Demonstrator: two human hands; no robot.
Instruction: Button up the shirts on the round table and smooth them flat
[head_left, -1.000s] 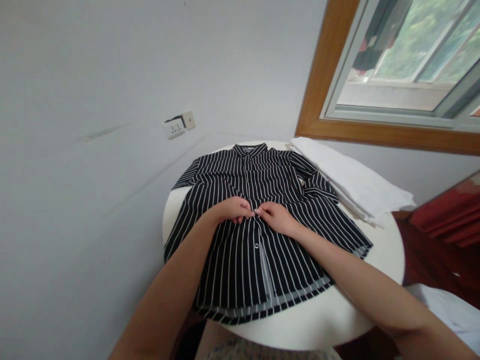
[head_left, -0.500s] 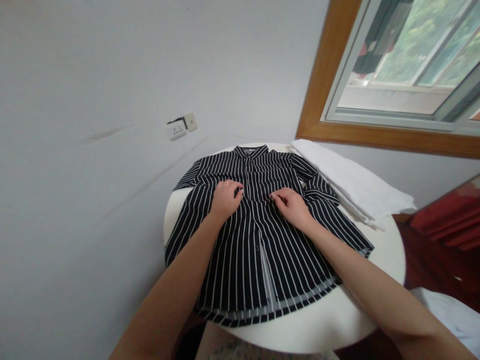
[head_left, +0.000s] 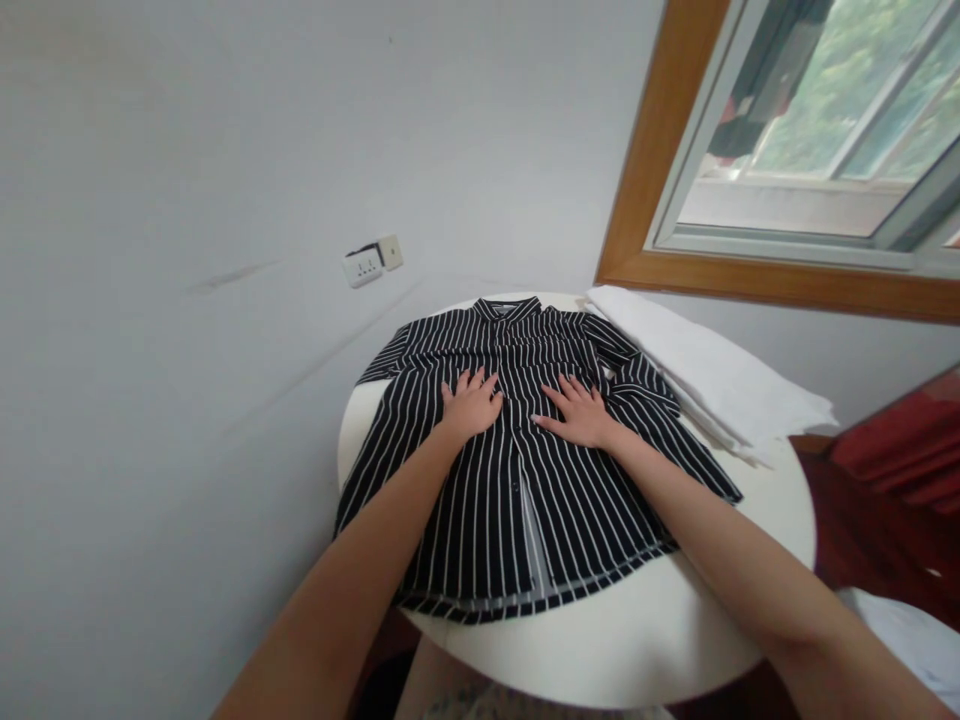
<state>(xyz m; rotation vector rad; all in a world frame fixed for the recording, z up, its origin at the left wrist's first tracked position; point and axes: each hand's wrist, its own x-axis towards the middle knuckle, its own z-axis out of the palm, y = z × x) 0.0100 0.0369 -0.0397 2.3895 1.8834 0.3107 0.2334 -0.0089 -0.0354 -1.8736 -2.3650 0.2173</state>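
Observation:
A black shirt with white stripes (head_left: 480, 500) lies front side up on a round white table (head_left: 637, 640), collar toward the wall and hem toward me. My left hand (head_left: 472, 405) rests flat on the middle of the shirt, left of the button line, with fingers spread. On the other side of the buttons, my right hand (head_left: 577, 412) also lies flat on the cloth, its fingers apart. Neither hand grips anything. Below the hands the front placket parts slightly toward the hem. The right sleeve (head_left: 641, 380) is bent and creased.
A folded white cloth (head_left: 705, 365) lies at the table's back right, beside the sleeve. The wall with a socket (head_left: 364, 267) borders the table behind and left. A wood-framed window (head_left: 780, 275) is at the upper right. White fabric (head_left: 900, 630) sits low at right.
Both hands have let go of the pinched shirt front and now lie flat with fingers spread. The hem sits a little farther from me, off the table's near edge.

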